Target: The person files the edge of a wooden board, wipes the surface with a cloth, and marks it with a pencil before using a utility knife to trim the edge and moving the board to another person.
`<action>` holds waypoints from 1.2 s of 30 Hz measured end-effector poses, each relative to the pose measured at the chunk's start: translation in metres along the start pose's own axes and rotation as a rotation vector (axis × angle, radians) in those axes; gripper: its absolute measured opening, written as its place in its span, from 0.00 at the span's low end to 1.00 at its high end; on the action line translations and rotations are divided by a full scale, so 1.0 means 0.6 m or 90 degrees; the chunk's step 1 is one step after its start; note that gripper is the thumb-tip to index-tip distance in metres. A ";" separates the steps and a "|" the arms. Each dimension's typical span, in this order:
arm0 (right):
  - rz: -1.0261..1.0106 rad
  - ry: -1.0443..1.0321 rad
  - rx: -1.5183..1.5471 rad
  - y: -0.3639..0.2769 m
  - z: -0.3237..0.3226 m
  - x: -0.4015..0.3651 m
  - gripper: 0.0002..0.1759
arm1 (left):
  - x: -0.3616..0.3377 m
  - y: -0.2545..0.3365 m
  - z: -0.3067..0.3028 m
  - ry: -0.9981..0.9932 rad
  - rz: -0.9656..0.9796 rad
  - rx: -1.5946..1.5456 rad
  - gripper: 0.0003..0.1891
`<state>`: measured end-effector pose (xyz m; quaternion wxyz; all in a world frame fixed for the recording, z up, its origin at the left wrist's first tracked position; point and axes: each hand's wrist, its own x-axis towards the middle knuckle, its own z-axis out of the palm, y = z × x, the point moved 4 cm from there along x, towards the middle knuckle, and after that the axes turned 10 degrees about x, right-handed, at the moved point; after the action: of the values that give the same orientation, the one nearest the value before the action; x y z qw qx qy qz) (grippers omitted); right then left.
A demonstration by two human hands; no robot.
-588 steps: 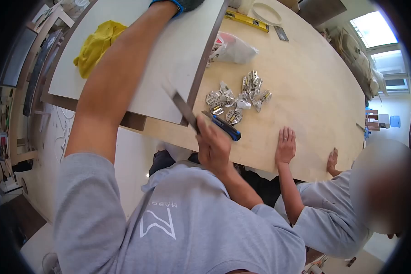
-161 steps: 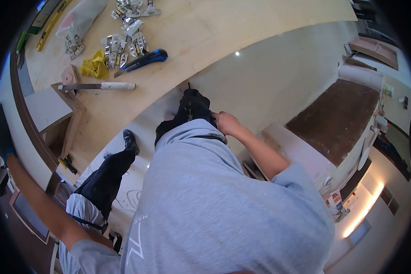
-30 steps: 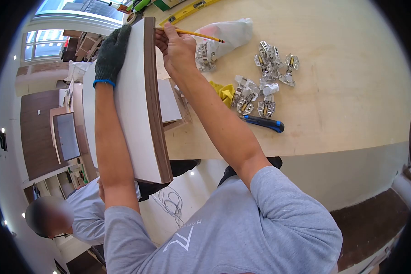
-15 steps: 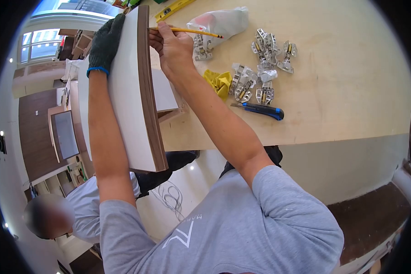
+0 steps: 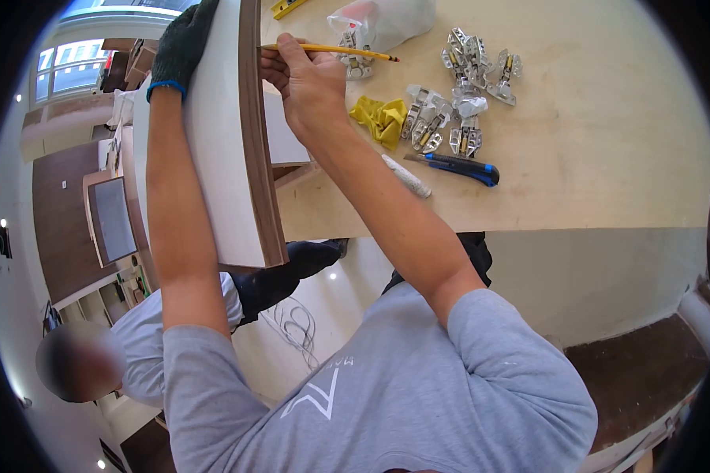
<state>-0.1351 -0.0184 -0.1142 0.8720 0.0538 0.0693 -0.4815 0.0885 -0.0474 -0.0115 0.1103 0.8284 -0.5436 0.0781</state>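
Note:
My left hand (image 5: 183, 49), in a dark glove with a blue cuff, grips the far part of a white panel (image 5: 221, 142) with brown edges. Its fingertips are out of sight past the panel. Bare and closed, my right hand (image 5: 301, 75) pinches a yellow pencil (image 5: 335, 50) whose tip meets the panel's brown edge. Right of that hand lie a clear plastic bag (image 5: 398, 24), a crumpled yellow cloth (image 5: 380, 120) and several metal hinges (image 5: 467, 59).
A blue and black utility knife (image 5: 461, 168) and a white roll (image 5: 406, 175) lie on the wooden table (image 5: 592, 158). A yellow level (image 5: 286, 8) is at the top. Another person (image 5: 142, 339) is at lower left, near a coiled cable (image 5: 293, 325) on the floor.
The view has shifted, so the table items appear higher. The white roll now shows beside my right forearm. Both hands keep their hold, with the pencil still against the panel edge.

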 end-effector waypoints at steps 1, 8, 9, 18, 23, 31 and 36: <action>0.002 -0.005 -0.002 0.000 -0.002 -0.005 0.11 | -0.003 0.005 -0.001 -0.005 -0.021 -0.016 0.25; -0.003 -0.009 -0.010 -0.004 -0.008 -0.043 0.12 | -0.016 0.041 -0.027 0.046 -0.022 0.107 0.29; -0.001 -0.007 -0.011 -0.005 -0.009 -0.050 0.12 | -0.022 0.055 -0.036 0.033 -0.044 0.161 0.29; 0.020 0.004 -0.039 -0.011 -0.021 -0.119 0.13 | -0.049 0.109 -0.056 -0.071 -0.130 0.241 0.35; 0.019 0.008 -0.044 -0.012 -0.026 -0.147 0.13 | -0.061 0.129 -0.062 -0.087 -0.201 0.215 0.36; 0.026 0.008 -0.050 -0.011 -0.036 -0.182 0.12 | -0.019 0.057 -0.030 -0.049 -0.084 0.076 0.36; 0.030 0.005 -0.068 -0.014 -0.043 -0.213 0.11 | -0.009 0.049 -0.025 -0.047 -0.062 0.090 0.37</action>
<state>-0.2110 0.0876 -0.1179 0.8845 0.0105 0.0969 -0.4563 0.0589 -0.0498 0.0045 0.0352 0.8618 -0.4996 0.0804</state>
